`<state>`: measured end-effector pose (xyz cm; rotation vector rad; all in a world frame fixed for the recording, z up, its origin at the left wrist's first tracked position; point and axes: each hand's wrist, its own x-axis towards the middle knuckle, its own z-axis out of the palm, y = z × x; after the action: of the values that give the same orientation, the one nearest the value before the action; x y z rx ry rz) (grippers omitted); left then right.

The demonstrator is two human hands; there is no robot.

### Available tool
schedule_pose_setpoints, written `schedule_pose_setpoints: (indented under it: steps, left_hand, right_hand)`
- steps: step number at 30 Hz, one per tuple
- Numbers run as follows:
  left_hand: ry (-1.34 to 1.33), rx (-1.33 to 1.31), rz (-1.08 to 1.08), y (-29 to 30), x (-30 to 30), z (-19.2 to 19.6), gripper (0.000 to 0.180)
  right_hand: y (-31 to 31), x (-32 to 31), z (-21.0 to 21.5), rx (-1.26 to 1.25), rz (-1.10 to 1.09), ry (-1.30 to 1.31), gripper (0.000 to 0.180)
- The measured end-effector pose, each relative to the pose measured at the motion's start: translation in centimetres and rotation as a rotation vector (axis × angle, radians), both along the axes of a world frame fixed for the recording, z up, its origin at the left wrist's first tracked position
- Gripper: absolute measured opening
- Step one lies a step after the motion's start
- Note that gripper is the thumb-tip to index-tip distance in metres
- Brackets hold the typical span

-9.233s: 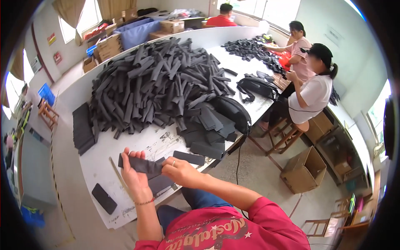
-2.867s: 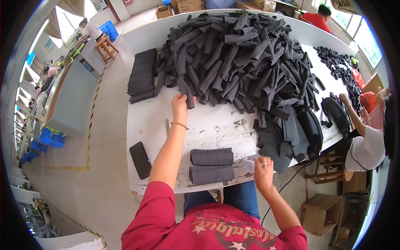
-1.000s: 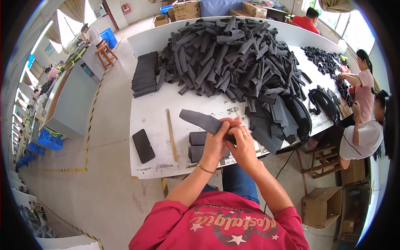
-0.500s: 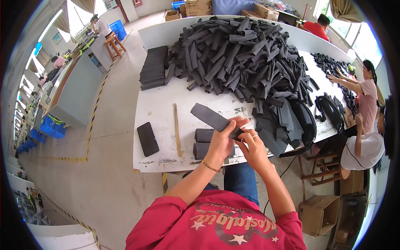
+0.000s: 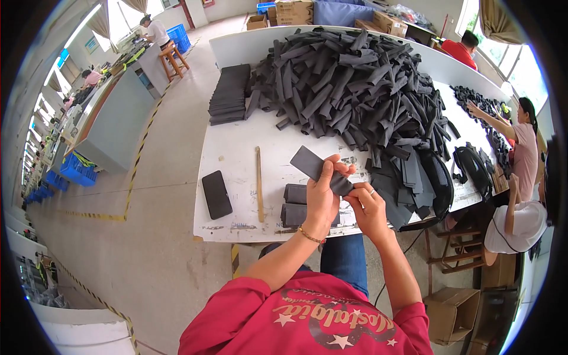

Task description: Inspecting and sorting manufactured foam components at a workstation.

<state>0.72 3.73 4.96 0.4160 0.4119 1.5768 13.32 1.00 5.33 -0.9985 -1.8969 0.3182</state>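
Observation:
A flat dark grey strip of fabric-like material (image 5: 306, 161) is held above the front of the white table (image 5: 236, 147). My left hand (image 5: 321, 204) grips its middle, thumb on top and fingers behind. My right hand (image 5: 369, 211) pinches the strip's lower right end between thumb and fingers. Beneath my left hand lie small stacks of similar dark pieces (image 5: 293, 215), partly hidden by it. A large heap of curled dark grey pieces (image 5: 337, 89) covers the back of the table, with a neat flat stack (image 5: 228, 97) to its left.
On the left lie a black phone (image 5: 217, 194) and a thin wooden stick (image 5: 259, 184). Loose flat dark pieces (image 5: 408, 180) and a black curved padded item (image 5: 441, 189) sit to the right. Co-workers are seated further right, near a cardboard box (image 5: 452, 316).
The strip has turned so its broad face shows more, and both hands have shifted slightly right with it. The whole view has shifted a little too.

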Motion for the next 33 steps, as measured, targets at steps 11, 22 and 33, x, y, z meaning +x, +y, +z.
schedule_pose_setpoints:
  steps: [11, 22, 33]
  left_hand:
    - [-0.054, -0.025, -0.016, 0.8, -0.5, -0.7, 0.031]
    - [0.003, -0.018, 0.01, 0.5, -0.7, 0.0, 0.031]
    - [0.014, 0.046, 0.0, 0.5, -1.2, -0.4, 0.033]
  right_hand:
    - [0.3, -0.1, -0.3, 0.025, 0.02, -0.031, 0.012]
    - [0.3, -0.3, -0.2, -0.024, 0.022, -0.029, 0.014]
    - [0.0, -0.5, -0.2, -0.113, 0.012, 0.017, 0.012]
